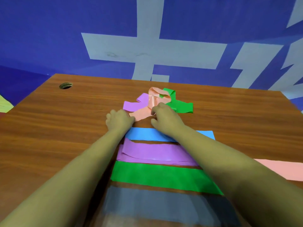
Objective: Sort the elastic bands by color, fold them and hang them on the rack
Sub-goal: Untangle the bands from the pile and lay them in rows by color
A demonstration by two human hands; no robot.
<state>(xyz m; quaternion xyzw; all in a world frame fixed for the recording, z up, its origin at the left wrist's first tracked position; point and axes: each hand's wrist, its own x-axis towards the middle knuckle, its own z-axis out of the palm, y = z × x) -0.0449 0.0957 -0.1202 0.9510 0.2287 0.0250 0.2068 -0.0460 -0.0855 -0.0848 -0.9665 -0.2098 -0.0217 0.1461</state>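
Head view: right hand [164, 119] pinches glossy, twisted pink band [141, 114].

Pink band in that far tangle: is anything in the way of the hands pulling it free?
Nothing lies between the hands and it: the left hand and right hand both grip the pink band. But a green band seems caught in its loop, and a purple band lies against it. No rack is visible.
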